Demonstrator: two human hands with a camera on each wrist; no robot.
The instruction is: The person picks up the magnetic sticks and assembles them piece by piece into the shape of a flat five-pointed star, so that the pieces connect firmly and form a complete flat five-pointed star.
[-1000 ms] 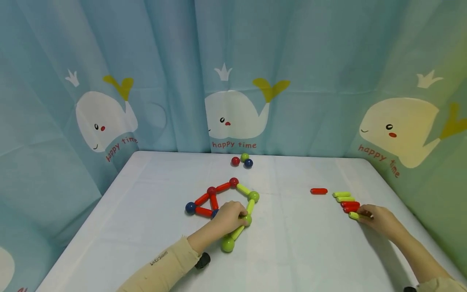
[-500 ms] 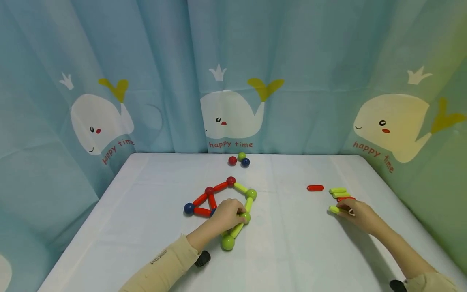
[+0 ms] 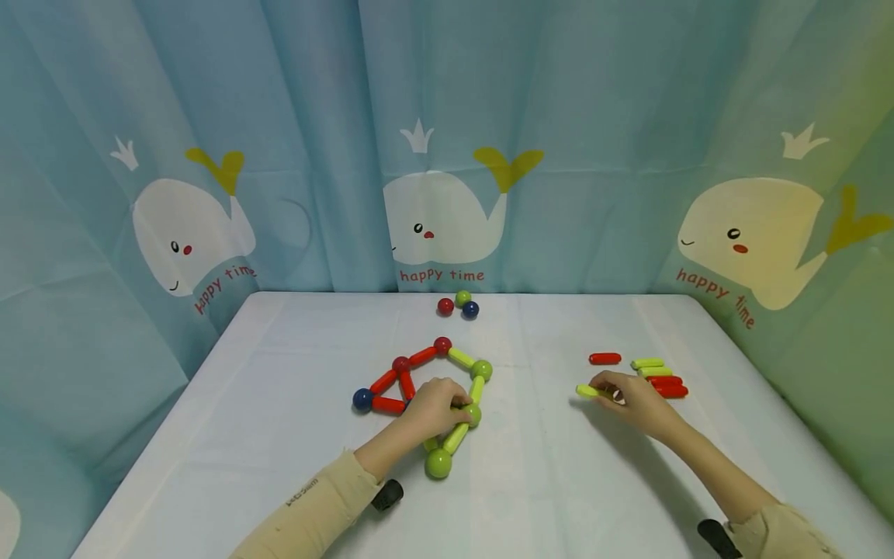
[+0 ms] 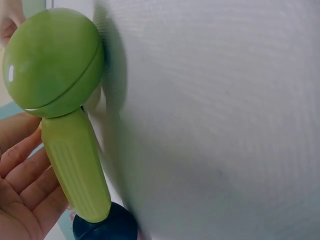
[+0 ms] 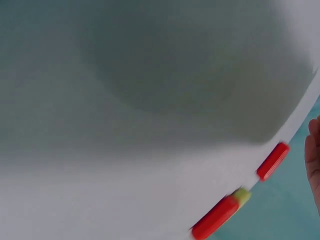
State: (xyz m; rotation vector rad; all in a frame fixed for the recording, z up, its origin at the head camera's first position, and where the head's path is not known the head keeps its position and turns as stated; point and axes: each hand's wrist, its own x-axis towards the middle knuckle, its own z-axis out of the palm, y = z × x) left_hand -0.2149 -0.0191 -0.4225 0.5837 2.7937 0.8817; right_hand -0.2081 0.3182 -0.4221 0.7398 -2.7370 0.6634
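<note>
Holding the linked shape [image 3: 388, 404] just below frame centre, my left hand [image 3: 434, 410] pinches its green ball [image 3: 475, 415]; much seems joined already. Three loose balls [image 3: 470, 310] lie unused at upper centre, and right of centre my right hand [image 3: 639, 404] pinches a green stick [image 3: 585, 390], not yet attached, near five loose sticks [image 3: 655, 373].

At the left wrist view's upper left, the green ball [image 4: 52, 62] looks smooth, glossy plastic; the lime rod [image 4: 75, 162] below, ridged semi-matt plastic. Across the head view's top, the curtain [image 3: 594, 147] is creased matt cloth; the desk [image 3: 545, 481], matt.
</note>
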